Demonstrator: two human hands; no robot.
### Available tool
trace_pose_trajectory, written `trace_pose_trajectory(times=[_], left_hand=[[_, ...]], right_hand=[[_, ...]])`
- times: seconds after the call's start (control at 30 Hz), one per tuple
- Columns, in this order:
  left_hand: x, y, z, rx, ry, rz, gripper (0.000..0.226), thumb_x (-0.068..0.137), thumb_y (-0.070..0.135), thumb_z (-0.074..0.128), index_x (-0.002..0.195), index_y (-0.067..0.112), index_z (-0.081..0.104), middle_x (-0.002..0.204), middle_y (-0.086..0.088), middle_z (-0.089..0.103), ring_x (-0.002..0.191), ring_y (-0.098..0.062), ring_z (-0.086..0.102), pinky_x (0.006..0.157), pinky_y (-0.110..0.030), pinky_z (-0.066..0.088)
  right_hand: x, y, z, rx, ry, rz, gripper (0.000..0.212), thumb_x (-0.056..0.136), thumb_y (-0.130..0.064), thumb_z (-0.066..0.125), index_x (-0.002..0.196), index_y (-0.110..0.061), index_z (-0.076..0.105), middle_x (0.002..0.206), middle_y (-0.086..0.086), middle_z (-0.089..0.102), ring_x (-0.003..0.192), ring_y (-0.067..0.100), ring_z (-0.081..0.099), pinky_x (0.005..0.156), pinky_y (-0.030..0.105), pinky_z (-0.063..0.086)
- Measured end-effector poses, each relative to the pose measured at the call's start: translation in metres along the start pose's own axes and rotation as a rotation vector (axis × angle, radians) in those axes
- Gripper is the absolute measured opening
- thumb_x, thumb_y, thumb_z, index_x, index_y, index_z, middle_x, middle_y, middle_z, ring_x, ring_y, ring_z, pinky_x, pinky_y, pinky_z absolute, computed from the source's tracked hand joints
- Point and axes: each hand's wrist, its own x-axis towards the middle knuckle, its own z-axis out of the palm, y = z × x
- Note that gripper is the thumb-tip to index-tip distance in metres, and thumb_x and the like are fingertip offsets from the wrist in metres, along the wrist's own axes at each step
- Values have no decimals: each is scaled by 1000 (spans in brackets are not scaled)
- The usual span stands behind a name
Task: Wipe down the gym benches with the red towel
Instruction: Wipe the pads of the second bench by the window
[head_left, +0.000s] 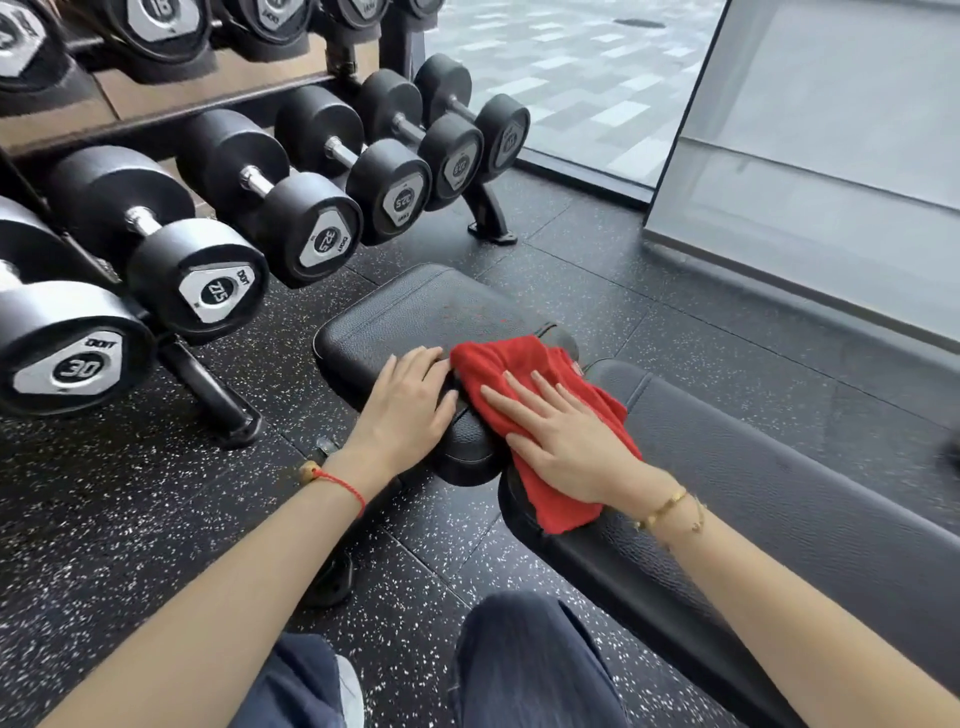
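A black padded gym bench lies low across the middle, with a seat pad (415, 312) at the far end and a long back pad (779, 467) running toward the lower right. The red towel (519, 364) is draped over the gap where the two pads meet. My right hand (561, 441) lies flat on the towel with fingers spread, pressing it onto the bench. My left hand (410, 410) rests palm down on the near edge of the seat pad, just left of the towel, its fingertips touching the cloth's edge.
A dumbbell rack (218, 405) with several black dumbbells stands close on the left, its feet on the speckled rubber floor (130, 519). A glass wall and grey panel (805, 156) rise at the right back. My knees (519, 665) are at the bottom edge.
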Motion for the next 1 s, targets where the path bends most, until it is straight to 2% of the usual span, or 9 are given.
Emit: trace_pose_trajectory(times=[0.17, 0.3, 0.4, 0.5, 0.63, 0.73, 0.87, 1.0], left_hand=[[-1, 12, 9, -29, -10, -27, 51, 100, 31, 45, 147, 11, 38, 154, -9, 36, 144, -25, 29, 120, -45, 19], [1, 25, 12, -33, -34, -15, 54, 102, 33, 39, 152, 15, 29, 159, -5, 27, 149, -22, 19, 122, -45, 11], [-1, 34, 16, -37, -49, 0, 54, 102, 34, 37, 153, 17, 27, 160, -4, 24, 150, -21, 16, 122, -45, 9], [-1, 38, 20, -34, -60, -8, 55, 102, 35, 36, 153, 18, 24, 161, -3, 22, 150, -20, 14, 122, -47, 8], [1, 39, 23, -31, -59, -21, 54, 103, 35, 35, 153, 18, 24, 161, -3, 22, 150, -21, 15, 122, -49, 8], [1, 41, 26, -30, -59, -33, 54, 102, 35, 36, 153, 19, 25, 161, -5, 23, 150, -22, 15, 122, -51, 8], [0, 40, 29, 3, -50, -8, 55, 102, 35, 37, 153, 17, 25, 160, -7, 23, 150, -24, 15, 121, -53, 9], [-2, 42, 31, 30, -43, -13, 55, 102, 34, 36, 153, 16, 25, 160, -8, 23, 150, -25, 14, 121, -54, 9]], right_hand=[[-61, -1, 9, -69, 67, 109, 53, 100, -49, 26, 150, -50, 8, 162, -15, 9, 151, 18, 2, 122, 34, -4], [-30, 22, 3, -63, 117, 256, 52, 101, -47, 28, 151, -44, 14, 162, -10, 13, 151, 22, 5, 122, 37, -2], [4, 35, -9, -60, 94, 387, 55, 102, -45, 28, 153, -40, 11, 163, -3, 11, 151, 28, 5, 122, 42, 0], [0, 28, -4, -83, 113, 370, 56, 102, -44, 28, 154, -39, 10, 163, -2, 11, 151, 28, 5, 122, 43, 1], [-49, 6, 9, -96, 124, 248, 55, 100, -46, 27, 152, -44, 9, 163, -8, 11, 151, 25, 5, 122, 39, -1], [-81, 6, 13, -80, 136, 228, 54, 100, -48, 27, 151, -47, 9, 162, -11, 13, 151, 23, 6, 123, 38, 2], [-64, 36, 2, -59, 154, 354, 53, 101, -46, 28, 152, -45, 12, 162, -9, 12, 151, 24, 5, 122, 40, 0], [-14, 48, -10, -83, 116, 460, 53, 102, -45, 25, 153, -39, 12, 163, -2, 10, 150, 31, 4, 121, 48, 1]])
